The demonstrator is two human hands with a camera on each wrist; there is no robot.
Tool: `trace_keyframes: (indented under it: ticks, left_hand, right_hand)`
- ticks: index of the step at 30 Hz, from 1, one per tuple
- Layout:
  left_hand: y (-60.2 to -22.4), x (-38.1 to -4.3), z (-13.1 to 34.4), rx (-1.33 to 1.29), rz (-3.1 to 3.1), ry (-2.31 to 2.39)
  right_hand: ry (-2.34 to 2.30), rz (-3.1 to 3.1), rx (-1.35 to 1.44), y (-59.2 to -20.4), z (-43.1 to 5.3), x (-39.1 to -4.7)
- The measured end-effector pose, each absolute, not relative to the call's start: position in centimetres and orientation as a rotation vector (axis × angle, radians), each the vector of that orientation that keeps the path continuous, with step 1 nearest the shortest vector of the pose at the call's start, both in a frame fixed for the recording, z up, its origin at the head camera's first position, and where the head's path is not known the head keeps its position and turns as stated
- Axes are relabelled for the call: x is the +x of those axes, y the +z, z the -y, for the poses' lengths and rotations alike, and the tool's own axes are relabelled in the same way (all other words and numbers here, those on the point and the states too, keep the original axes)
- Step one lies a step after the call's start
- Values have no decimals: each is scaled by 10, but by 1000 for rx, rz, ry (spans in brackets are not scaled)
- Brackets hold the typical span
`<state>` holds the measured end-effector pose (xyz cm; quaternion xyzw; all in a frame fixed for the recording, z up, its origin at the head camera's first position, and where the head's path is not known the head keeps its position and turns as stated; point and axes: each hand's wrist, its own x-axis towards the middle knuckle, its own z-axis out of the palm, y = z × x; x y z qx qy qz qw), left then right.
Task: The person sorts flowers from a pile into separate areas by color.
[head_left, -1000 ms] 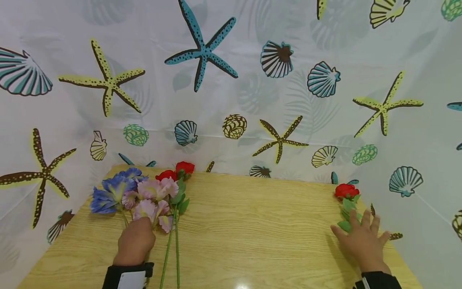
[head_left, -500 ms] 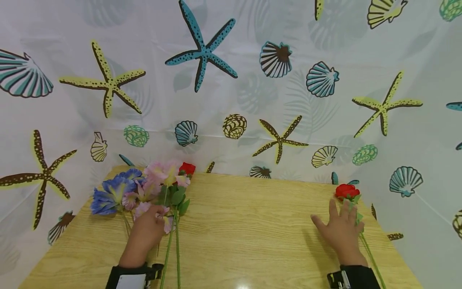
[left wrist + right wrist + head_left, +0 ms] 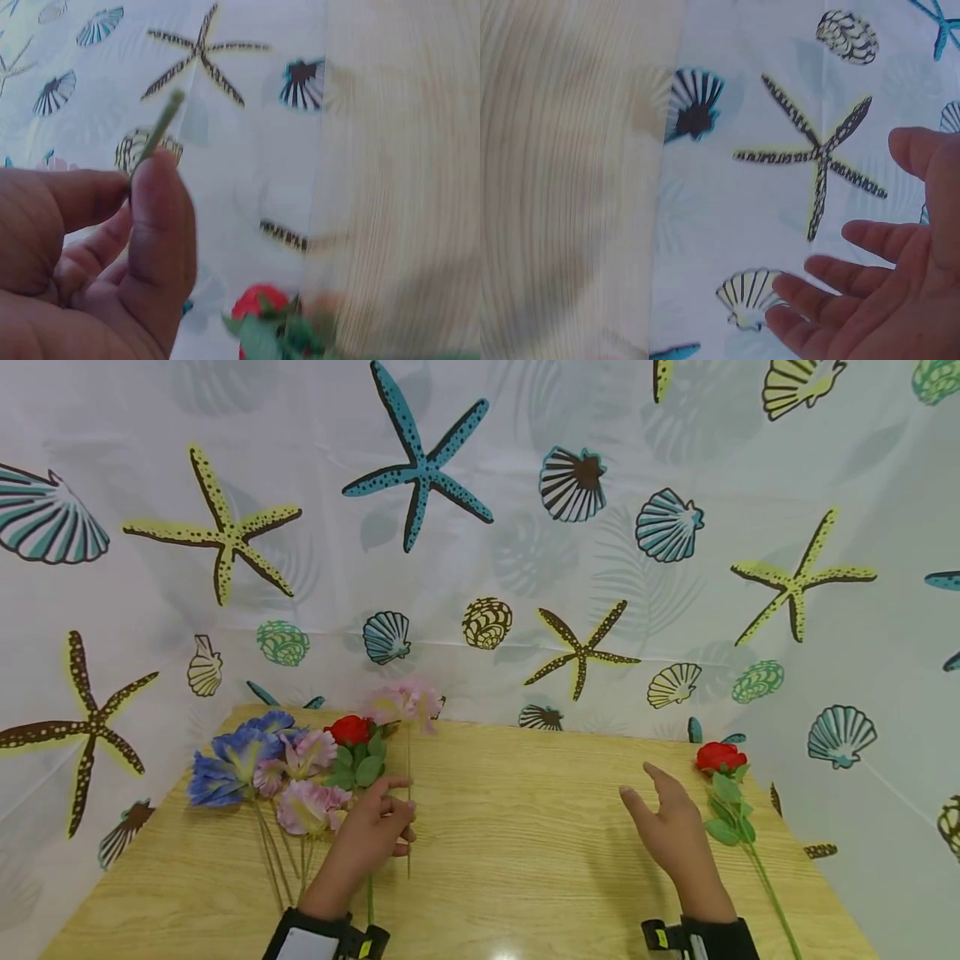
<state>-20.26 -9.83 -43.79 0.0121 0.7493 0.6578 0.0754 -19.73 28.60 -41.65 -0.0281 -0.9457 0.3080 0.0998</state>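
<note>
In the head view my left hand [image 3: 371,835] pinches the thin stem of a pink flower [image 3: 407,702] between thumb and forefinger. The bloom stands upright over the back of the table. The left wrist view shows the stem's green end [image 3: 163,122] poking out past the thumb, while the bloom is out of that picture. My right hand [image 3: 673,839] hovers over the right half of the table, fingers extended and holding nothing. Beside it lies a red rose [image 3: 722,757] with green leaves and a long stem.
On the left of the wooden table [image 3: 525,827] lie blue flowers [image 3: 238,756], more pink flowers [image 3: 306,807] and a red rose [image 3: 349,728]. A white cloth [image 3: 480,560] printed with starfish and shells hangs behind the table.
My left hand has lifted the pink flower off the pile and carried it to the right. My right hand has moved left, away from the single red rose.
</note>
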Motion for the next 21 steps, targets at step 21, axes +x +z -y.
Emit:
trace_keyframes:
  ticks: [21]
  left_hand:
    - [-447,-183,38,260,-2027,2129]
  right_hand:
    - [1462,2468,1,-417,-208,-188]
